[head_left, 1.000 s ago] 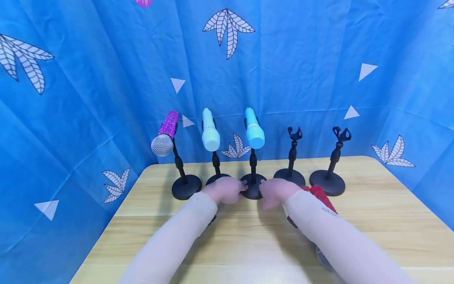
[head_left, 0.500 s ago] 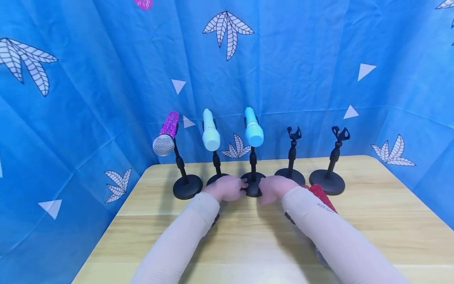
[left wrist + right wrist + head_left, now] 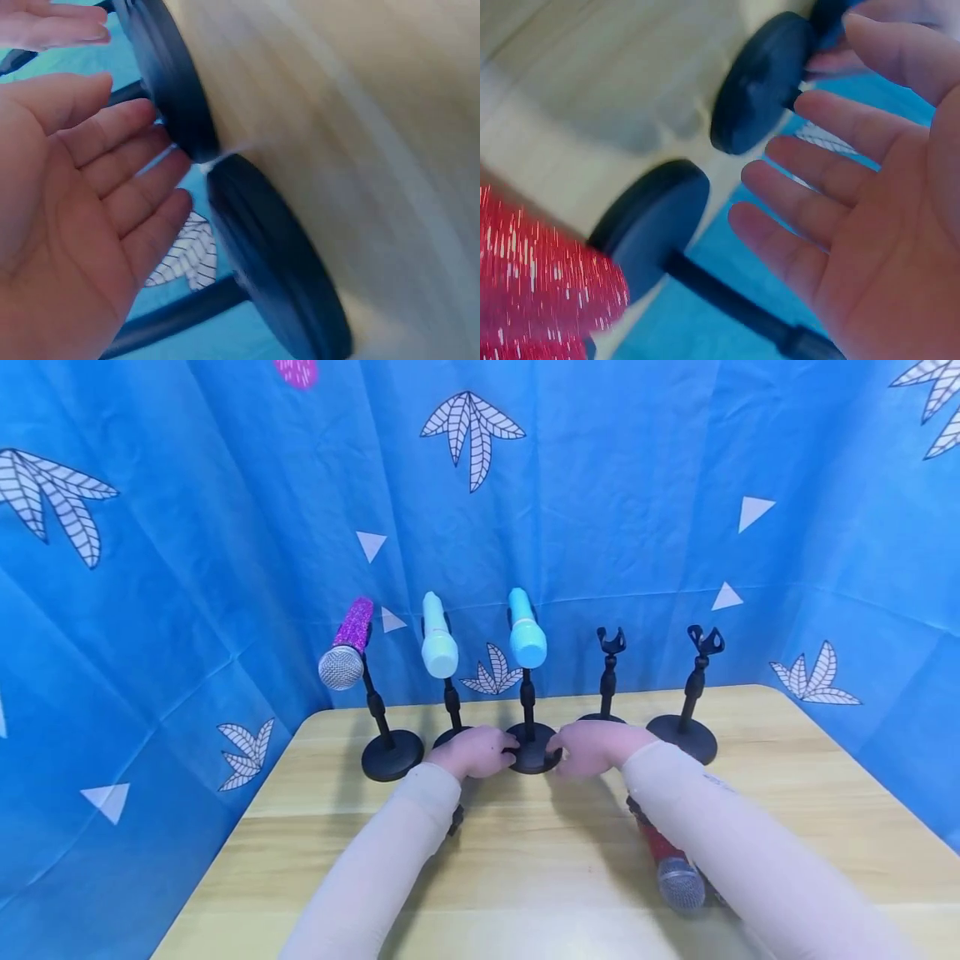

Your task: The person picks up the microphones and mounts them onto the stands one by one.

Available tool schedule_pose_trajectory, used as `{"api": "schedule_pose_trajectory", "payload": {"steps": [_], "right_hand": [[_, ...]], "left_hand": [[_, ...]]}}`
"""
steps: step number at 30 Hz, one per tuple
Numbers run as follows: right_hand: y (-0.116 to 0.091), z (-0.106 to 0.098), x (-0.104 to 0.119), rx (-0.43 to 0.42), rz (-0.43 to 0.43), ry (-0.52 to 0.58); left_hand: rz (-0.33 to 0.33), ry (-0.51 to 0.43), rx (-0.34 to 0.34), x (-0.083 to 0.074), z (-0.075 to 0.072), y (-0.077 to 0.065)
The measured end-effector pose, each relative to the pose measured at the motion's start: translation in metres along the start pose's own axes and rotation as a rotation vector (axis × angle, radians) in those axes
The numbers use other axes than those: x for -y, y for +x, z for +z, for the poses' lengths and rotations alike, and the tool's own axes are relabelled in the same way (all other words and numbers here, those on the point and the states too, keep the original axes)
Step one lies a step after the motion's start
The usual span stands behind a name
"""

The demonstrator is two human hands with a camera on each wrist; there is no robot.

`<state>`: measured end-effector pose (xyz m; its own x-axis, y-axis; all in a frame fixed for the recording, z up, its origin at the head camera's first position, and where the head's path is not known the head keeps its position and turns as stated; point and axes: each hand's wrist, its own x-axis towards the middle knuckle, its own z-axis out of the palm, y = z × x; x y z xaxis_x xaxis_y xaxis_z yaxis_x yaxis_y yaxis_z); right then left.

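Note:
A light blue microphone (image 3: pixel 528 642) sits tilted in the clip of the middle black stand, whose round base (image 3: pixel 534 760) lies between my two hands. My left hand (image 3: pixel 480 753) is at the base's left side; in the left wrist view its slightly bent fingers (image 3: pixel 131 161) reach the disc's edge. On the other side is my right hand (image 3: pixel 591 748), fingers extended and spread in the right wrist view, close to the base (image 3: pixel 761 82); contact cannot be told. Neither hand grips anything. A red glittery microphone (image 3: pixel 678 877) lies on the table, partly hidden by the right forearm.
To the left stand a mint microphone (image 3: pixel 439 647) and a purple glitter microphone (image 3: pixel 352 627) on black stands. Two stands at right, one with a bare clip (image 3: pixel 611 642) and another (image 3: pixel 696 693), carry no microphone. A blue patterned curtain (image 3: pixel 630 485) surrounds the wooden table (image 3: pixel 540 877).
My right hand has drawn slightly right, away from the middle base, and its forearm has shifted, uncovering the red microphone's grille. The left hand stays by the base. The head view has shifted slightly.

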<state>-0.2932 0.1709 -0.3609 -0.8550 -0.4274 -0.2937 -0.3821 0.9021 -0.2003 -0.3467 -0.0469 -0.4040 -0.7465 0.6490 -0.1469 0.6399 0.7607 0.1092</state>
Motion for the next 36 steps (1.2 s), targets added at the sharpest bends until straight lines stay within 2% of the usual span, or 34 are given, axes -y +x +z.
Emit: {"api": "schedule_pose_trajectory", "payload": {"steps": [4, 8, 13, 18, 21, 25, 27, 31, 36], "right_hand": [[-0.020, -0.010, -0.012, -0.055, -0.020, 0.007], [-0.046, -0.015, -0.029, -0.116, -0.038, -0.008], [-0.078, -0.006, -0.047, -0.144, -0.091, -0.074], [-0.099, 0.008, -0.059, -0.156, -0.099, -0.134], [-0.106, 0.013, -0.062, -0.150, -0.072, -0.179], [-0.106, 0.022, -0.063, -0.124, -0.059, -0.235], [-0.106, 0.027, -0.064, -0.116, -0.066, -0.246], [-0.106, 0.034, -0.063, -0.097, -0.076, -0.241], [-0.104, 0.042, -0.062, -0.116, -0.101, -0.259]], "left_hand": [[-0.014, -0.054, -0.005, -0.009, -0.006, 0.000], [0.017, -0.115, -0.049, -0.023, -0.011, 0.006], [0.075, -0.166, -0.110, -0.037, -0.012, 0.021], [0.150, -0.298, -0.226, -0.045, -0.013, 0.037], [0.126, -0.408, -0.289, -0.054, -0.015, 0.047], [0.020, -0.539, -0.342, -0.069, -0.017, 0.065], [-0.009, -0.596, -0.350, -0.076, -0.018, 0.075], [-0.020, -0.700, -0.333, -0.088, -0.020, 0.090], [-0.014, -0.770, -0.339, -0.095, -0.018, 0.101]]}}
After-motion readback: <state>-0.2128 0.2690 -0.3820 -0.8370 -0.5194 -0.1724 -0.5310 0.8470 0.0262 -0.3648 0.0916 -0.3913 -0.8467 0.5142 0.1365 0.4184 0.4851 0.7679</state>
